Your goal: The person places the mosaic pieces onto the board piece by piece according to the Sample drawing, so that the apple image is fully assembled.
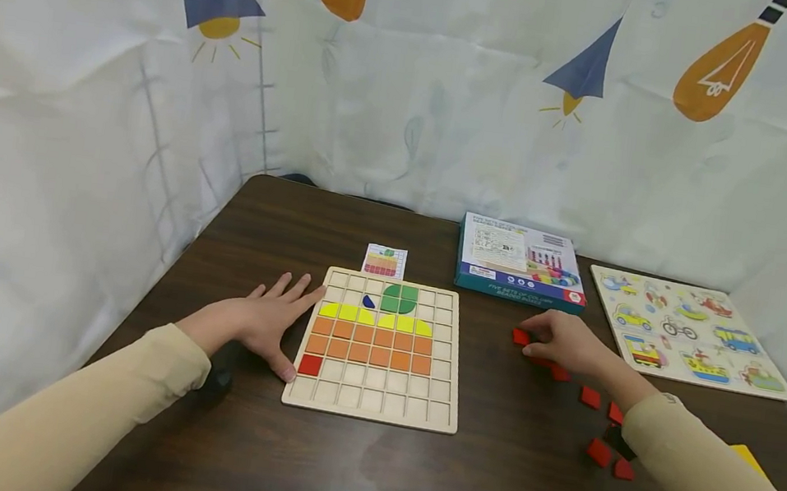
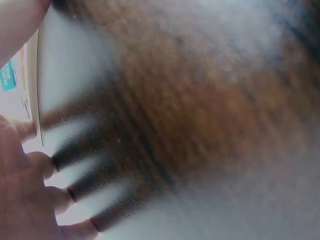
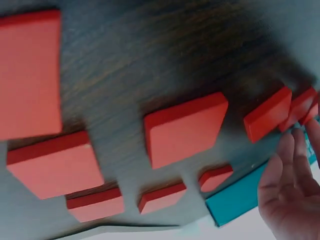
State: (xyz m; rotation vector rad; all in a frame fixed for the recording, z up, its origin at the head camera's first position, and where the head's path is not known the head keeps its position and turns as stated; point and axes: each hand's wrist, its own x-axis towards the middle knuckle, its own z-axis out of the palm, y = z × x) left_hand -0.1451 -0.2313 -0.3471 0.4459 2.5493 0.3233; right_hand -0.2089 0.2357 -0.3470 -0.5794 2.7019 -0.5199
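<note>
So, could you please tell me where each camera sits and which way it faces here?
Head: worn on the head, looking forward and down at the table, puzzle board, both sleeved arms, left hand and right hand.
Left wrist: close over the tabletop, blurred; fingers by the board's edge.
Right wrist: low over the red tiles, fingertips at right.
Shared: head and right wrist both show red tiles and the teal box.

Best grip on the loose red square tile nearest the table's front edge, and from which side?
Take the red square tile by two opposite side edges, coming from above. It lies flat on the table, thin, with bare wood around it; the neighbouring tile sits close on its right.
</note>
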